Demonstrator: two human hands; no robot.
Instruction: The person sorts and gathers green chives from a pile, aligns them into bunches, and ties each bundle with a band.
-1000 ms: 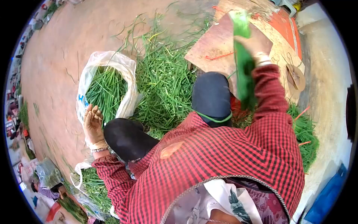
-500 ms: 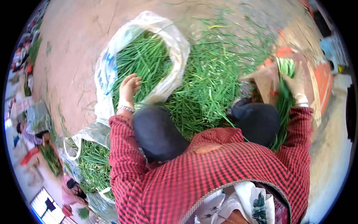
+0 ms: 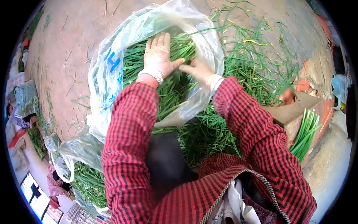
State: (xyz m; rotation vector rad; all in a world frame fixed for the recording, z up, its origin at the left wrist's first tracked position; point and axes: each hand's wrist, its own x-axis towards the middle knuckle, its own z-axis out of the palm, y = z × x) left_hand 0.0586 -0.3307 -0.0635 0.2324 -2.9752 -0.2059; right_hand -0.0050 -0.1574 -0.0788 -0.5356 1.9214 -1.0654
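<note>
A clear plastic bag (image 3: 207,26) with blue print stands wide open, filled with long green chives (image 3: 134,61). My left hand (image 3: 158,58), in a thin pale glove with a bracelet at the wrist, lies on the chives with fingers stretched and thumb out to the right. Just right of it, my right hand (image 3: 201,71) reaches over the bag's near right side into the chives. Its fingers point left, bent and slightly blurred, with some tips hidden, so I cannot tell whether they hold any stalks. A bunch of chives (image 3: 306,132) lies by my right forearm.
Loose chives (image 3: 250,71) are strewn right of the bag. A brown board-like piece (image 3: 294,108) stands at the right, near a blue plastic object (image 3: 340,87). Another bag of greens (image 3: 87,181) sits at lower left. Other people (image 3: 56,183) are at the far left.
My right hand has let go of the chives bunch at the right and swung left into the bag. My left hand has moved further in and flattened onto the chives. The view has shifted.
</note>
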